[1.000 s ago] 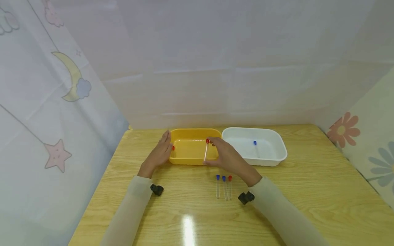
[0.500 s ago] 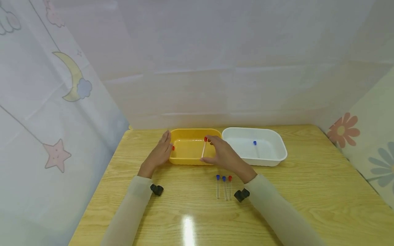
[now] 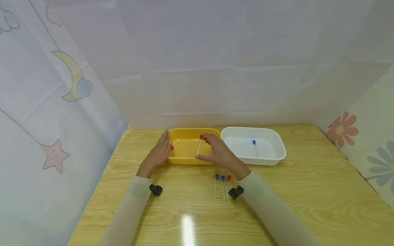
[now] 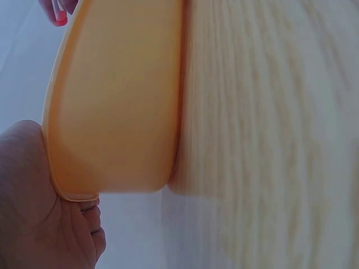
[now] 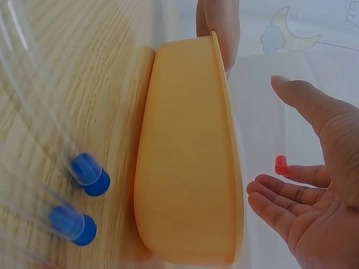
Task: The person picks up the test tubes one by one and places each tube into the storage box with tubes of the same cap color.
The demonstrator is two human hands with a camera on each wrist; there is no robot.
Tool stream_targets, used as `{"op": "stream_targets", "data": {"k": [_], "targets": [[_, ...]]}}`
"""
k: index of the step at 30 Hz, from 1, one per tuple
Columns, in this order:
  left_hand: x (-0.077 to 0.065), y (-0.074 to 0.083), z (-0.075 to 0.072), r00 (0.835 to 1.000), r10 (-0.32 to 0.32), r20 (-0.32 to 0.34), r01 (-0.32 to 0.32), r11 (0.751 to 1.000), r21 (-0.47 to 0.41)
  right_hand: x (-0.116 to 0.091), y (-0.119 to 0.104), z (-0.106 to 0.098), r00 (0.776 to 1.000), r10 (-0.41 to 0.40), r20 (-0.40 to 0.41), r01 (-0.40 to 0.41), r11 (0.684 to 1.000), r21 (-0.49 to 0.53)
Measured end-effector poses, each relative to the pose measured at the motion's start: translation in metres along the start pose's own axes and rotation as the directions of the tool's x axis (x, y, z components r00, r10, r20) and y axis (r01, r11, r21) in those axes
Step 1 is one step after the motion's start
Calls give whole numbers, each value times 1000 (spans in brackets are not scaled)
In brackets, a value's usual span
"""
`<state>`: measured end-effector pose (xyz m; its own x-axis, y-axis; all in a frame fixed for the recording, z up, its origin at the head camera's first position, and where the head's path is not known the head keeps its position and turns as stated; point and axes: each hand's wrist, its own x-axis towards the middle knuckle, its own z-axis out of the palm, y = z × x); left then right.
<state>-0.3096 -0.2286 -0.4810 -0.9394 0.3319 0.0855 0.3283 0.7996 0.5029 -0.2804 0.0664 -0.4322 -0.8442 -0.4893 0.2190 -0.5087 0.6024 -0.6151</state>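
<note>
A clear test tube point(image 3: 199, 146) with a red cap is held lengthwise between the thumb and a finger of my right hand point(image 3: 219, 153), above the yellow tray point(image 3: 191, 161). In the right wrist view the thumb is at its clear end and a finger at the red cap point(image 5: 281, 165). My left hand point(image 3: 159, 152) rests against the tray's left end, fingers straight, palm at the rim in the left wrist view. Inside that end lies another red-capped tube point(image 3: 172, 149), partly hidden by the hand.
To the right stands a white tray point(image 3: 278, 159) holding one blue-capped tube point(image 3: 254, 147). In front of the trays, two blue-capped tubes point(image 3: 217, 187) and a red-capped tube point(image 3: 229, 179) lie on the wooden table point(image 3: 147, 218). A cloth backdrop point(image 3: 197, 85) rises behind.
My right hand has shifted left and slightly away over the yellow tray, carrying the red-capped test tube. The left hand stays at the tray's left end.
</note>
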Motion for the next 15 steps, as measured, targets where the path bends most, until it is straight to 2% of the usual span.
{"op": "stream_targets", "data": {"k": [15], "targets": [[1,-2,1,1000,0,-10,-1,1000,-13,14,2,11,1000,0,4,0,1000,-1]]}}
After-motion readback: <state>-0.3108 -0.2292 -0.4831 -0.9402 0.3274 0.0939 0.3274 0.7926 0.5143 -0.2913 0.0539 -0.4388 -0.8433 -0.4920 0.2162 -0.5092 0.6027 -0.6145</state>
